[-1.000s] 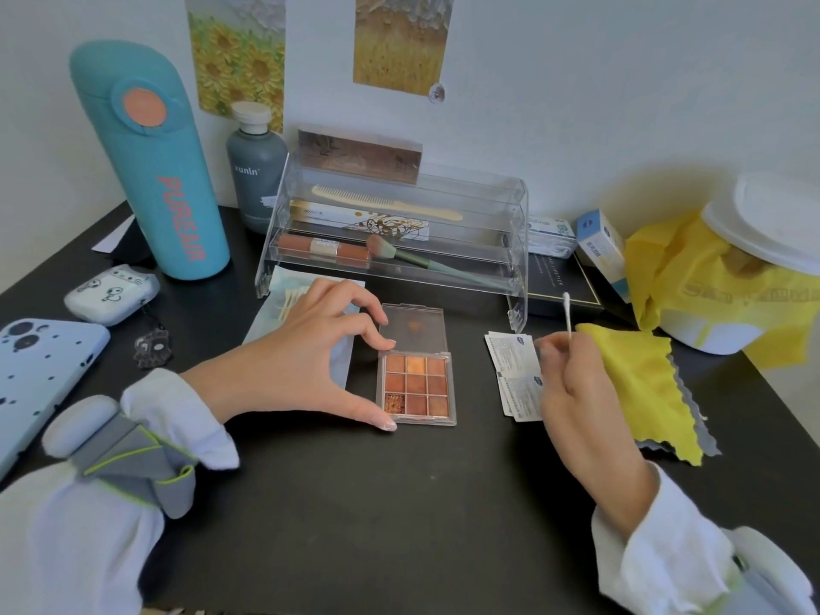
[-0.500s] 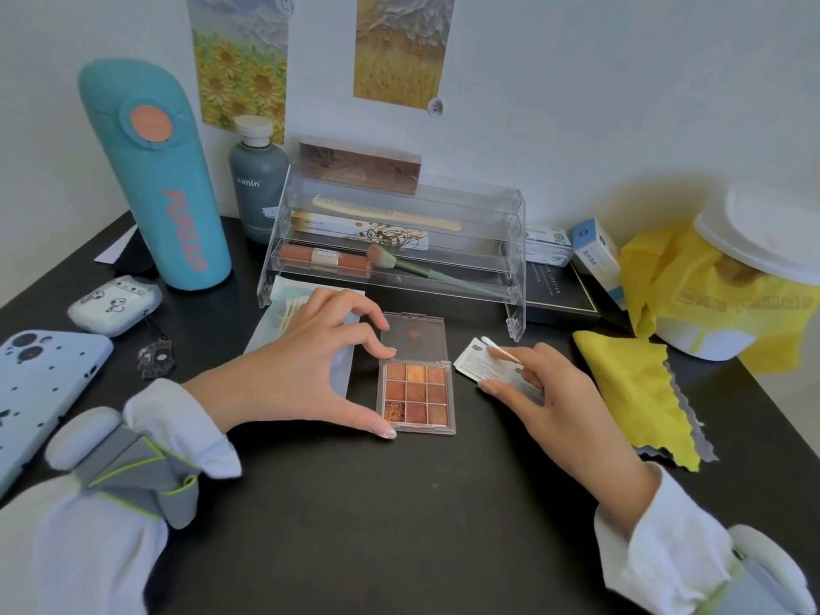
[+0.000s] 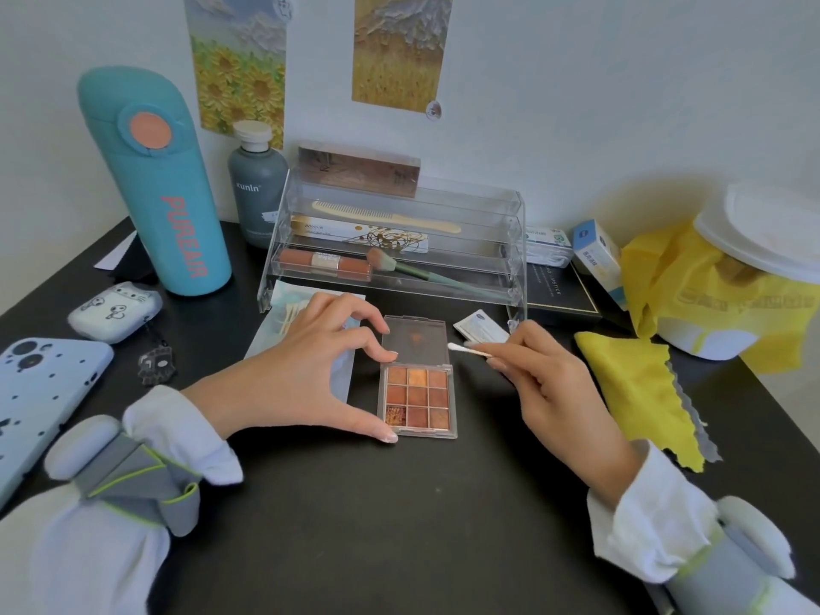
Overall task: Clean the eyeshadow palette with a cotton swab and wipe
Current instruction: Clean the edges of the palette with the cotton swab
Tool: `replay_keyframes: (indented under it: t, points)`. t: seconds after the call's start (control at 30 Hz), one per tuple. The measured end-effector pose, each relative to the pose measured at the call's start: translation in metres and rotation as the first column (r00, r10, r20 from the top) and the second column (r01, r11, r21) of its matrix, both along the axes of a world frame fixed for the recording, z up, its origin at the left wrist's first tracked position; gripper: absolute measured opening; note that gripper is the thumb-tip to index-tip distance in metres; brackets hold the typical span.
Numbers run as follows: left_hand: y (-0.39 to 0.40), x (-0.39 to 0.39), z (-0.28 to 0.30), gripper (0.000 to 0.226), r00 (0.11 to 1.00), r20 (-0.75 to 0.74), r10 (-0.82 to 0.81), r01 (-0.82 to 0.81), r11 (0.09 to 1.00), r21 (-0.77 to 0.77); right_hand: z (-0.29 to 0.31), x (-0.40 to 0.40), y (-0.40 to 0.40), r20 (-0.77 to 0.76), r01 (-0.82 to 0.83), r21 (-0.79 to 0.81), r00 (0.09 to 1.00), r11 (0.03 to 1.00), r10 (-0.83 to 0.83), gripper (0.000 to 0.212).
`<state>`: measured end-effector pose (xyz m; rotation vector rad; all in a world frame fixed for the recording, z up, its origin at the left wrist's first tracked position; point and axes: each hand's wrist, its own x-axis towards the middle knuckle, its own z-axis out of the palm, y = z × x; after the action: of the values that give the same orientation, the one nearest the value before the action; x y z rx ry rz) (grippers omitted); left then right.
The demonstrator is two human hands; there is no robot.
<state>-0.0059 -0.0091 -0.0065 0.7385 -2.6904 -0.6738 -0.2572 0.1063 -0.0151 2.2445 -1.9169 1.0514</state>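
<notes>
In the head view, the right hand now pinches the thin cotton swab with white tips between its thumb and fingers, and the swab lies almost flat with its white tip pointing left, just beside the right edge of the open lid of the small clear-cased eyeshadow palette with nine orange and brown pans. Half a second ago this hand was lying on the small white wipe sachet with blue print; now it is lifted off the sachet, which lies on the table behind the swab, near the foot of the clear acrylic tiered organiser. The left hand has not moved: its thumb tip touches the front left corner of the palette and its index finger rests on the left edge of the lid, the fingers spread in a wide arc. The palette stays open and flat in the middle of the matte black table. On the right lies a yellow cleaning cloth with a zigzag edge. On the left stand a tall teal bottle with pink letters and a grey bottle with a white cap, against a white wall with two painted landscape cards.
</notes>
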Motion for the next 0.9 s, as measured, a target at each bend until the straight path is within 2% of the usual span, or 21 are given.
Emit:
replay_keyframes:
  t: [0.07, 0.17, 0.27, 0.53, 0.73, 0.9]
  points:
    - [-0.002, 0.000, 0.000, 0.068, 1.000, -0.005, -0.006, 0.006, 1.000, -0.005, 0.001, 0.000, 0.005, 0.053, -0.030, -0.002, 0.998, 1.000, 0.030, 0.027]
    - [-0.003, 0.000, 0.000, 0.068, 1.000, -0.012, -0.007, 0.007, 1.000, -0.004, 0.003, 0.001, 0.009, 0.105, -0.051, 0.076, 0.994, 0.996, 0.043, 0.034]
    - [-0.003, 0.001, 0.000, 0.069, 1.000, -0.012, -0.004, 0.004, 1.000, 0.004, 0.003, 0.001, 0.012, 0.123, -0.078, 0.112, 0.990, 0.991, 0.064, 0.025]
    - [-0.002, 0.000, -0.003, 0.070, 0.999, -0.035, 0.005, -0.005, 1.000, -0.005, -0.001, 0.001, 0.006, 0.073, -0.034, 0.128, 0.997, 0.991, 0.025, 0.020]
    - [-0.002, -0.001, -0.003, 0.070, 0.999, -0.039, 0.020, -0.021, 1.000, -0.012, -0.002, 0.004, 0.010, -0.072, 0.068, 0.142, 0.996, 0.988, -0.058, 0.016]
    - [-0.003, 0.000, -0.005, 0.070, 0.998, -0.052, 0.018, -0.020, 1.000, -0.023, 0.000, 0.006, 0.016, -0.118, 0.055, 0.130, 0.992, 0.990, -0.039, 0.027]
